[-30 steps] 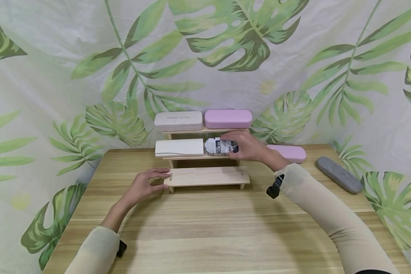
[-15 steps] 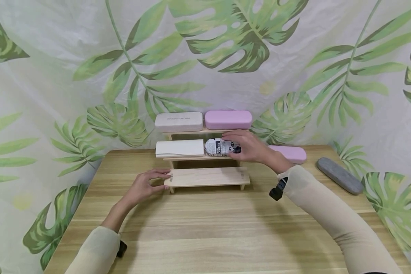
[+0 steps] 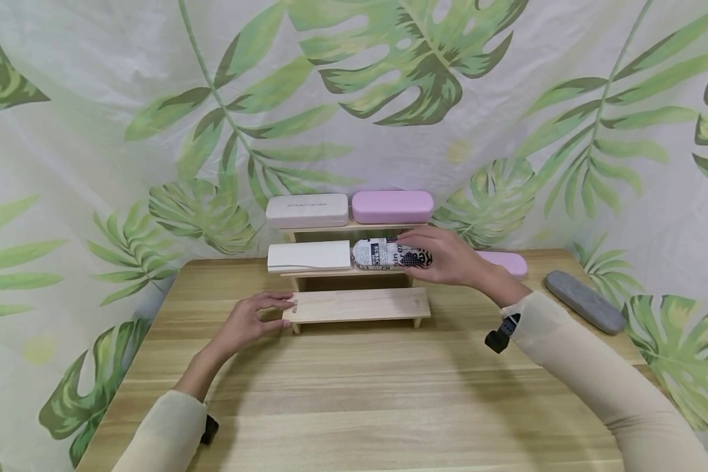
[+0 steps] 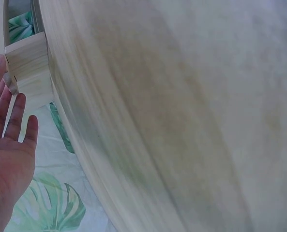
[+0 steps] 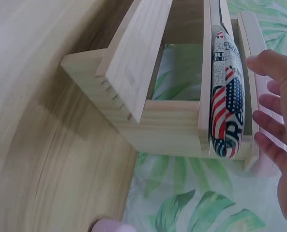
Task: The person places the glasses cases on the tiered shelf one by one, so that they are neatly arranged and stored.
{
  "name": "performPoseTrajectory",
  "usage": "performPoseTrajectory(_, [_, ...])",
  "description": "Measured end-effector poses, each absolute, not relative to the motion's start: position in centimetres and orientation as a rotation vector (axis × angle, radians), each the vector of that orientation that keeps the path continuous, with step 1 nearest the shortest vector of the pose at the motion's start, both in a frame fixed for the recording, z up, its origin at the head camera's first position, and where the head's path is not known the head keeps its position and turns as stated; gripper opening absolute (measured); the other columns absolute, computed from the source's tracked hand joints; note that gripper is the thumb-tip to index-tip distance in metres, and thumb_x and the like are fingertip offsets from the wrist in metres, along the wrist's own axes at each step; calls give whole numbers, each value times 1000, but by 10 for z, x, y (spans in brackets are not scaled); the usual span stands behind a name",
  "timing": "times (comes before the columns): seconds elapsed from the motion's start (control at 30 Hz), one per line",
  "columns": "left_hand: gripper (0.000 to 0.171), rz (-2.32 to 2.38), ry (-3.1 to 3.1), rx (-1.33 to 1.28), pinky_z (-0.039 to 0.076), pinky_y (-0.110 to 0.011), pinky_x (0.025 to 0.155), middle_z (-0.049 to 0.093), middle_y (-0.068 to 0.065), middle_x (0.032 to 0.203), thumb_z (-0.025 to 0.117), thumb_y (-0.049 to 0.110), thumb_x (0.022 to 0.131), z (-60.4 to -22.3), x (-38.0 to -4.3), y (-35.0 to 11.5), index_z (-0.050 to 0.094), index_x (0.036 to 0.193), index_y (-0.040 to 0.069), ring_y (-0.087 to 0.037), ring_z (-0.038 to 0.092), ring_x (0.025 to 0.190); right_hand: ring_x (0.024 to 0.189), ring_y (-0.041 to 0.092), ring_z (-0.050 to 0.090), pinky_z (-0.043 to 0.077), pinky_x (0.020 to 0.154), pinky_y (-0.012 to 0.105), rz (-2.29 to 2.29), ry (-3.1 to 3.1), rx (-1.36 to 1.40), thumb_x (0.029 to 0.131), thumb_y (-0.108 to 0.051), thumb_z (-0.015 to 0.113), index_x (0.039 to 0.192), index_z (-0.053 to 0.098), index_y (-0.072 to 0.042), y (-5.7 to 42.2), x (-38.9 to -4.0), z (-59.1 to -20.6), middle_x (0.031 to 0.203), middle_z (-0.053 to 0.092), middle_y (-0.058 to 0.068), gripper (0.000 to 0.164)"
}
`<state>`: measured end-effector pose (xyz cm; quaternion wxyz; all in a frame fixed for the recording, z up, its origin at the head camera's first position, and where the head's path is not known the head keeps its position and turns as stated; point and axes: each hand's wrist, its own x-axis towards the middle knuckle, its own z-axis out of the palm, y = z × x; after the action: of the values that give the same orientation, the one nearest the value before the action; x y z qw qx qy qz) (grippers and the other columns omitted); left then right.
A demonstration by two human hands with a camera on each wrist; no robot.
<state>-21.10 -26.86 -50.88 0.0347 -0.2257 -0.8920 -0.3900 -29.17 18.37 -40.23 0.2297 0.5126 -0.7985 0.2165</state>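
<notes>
A three-tier wooden display rack (image 3: 360, 305) stands on the table. My left hand (image 3: 248, 321) holds the left end of its lowest shelf between thumb and fingertips; in the left wrist view the other fingers of that hand (image 4: 12, 154) stretch out straight. On the middle shelf lies a newspaper-print glasses case (image 3: 383, 254), with red stripes and stars showing in the right wrist view. My right hand (image 3: 448, 257) is at its right end. From the right wrist, the thumb and fingers (image 5: 271, 145) are spread and apart from the case (image 5: 228, 96).
A white folding case (image 3: 309, 255) lies left on the middle shelf. The top shelf bears a whitish glasses case (image 3: 307, 210) and a pink one (image 3: 393, 206). On the table (image 3: 354, 400) at right lie another pink case (image 3: 510, 263) and a grey case (image 3: 584, 301).
My right hand has slid right along the newspaper-print glasses case, uncovering more of it. The case stays in place on the middle shelf. The left hand has not moved.
</notes>
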Motion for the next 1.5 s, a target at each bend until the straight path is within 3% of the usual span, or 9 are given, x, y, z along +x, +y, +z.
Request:
performPoseTrajectory(0.3, [38,-1210,-2754,-687,46,-52,114,70,1,139,90,15,87,-508,-211,-268,80,124,17,-28,62,133,112,39,72,59,96,54,579,-2161,1394,72,-17,92,123,74,4,211,-285,-404,124,74,19,58])
performPoseTrajectory(0.53, [38,-1204,-2748,-695,46,-53,113,71,0,139,90,13,86,-509,-211,-269,80,123,16,-28,63,133,116,38,71,57,98,55,622,-2238,1361,76,-19,90,127,72,4,234,-282,-405,127,73,20,58])
performPoseTrajectory(0.87, [38,-1202,-2747,-698,46,-53,113,70,-2,140,90,15,87,-510,-210,-270,80,123,16,-28,62,134,111,40,72,58,93,57,601,-2277,1254,74,-16,91,126,73,3,263,-284,-416,123,75,19,58])
performPoseTrajectory(1.1, [37,-1209,-2745,-694,46,-52,113,70,1,140,89,15,87,-511,-210,-270,80,123,17,-27,62,134,113,39,71,58,94,58,595,-2355,1166,87,-28,83,125,75,-2,279,-286,-425,122,76,16,46])
performPoseTrajectory(1.3, [37,-1205,-2735,-708,47,-52,113,70,0,140,89,15,87,-511,-210,-271,80,123,17,-27,63,133,115,44,69,57,92,63,580,-2435,1134,75,-18,93,127,74,-2,289,-288,-429,124,74,19,58])
performPoseTrajectory(1.5, [38,-1224,-2747,-689,46,-53,114,69,2,141,89,16,87,-511,-210,-270,80,124,17,-27,61,135,115,44,69,57,90,63,569,-2508,1105,75,-20,94,129,73,-2,298,-292,-435,126,74,19,60])
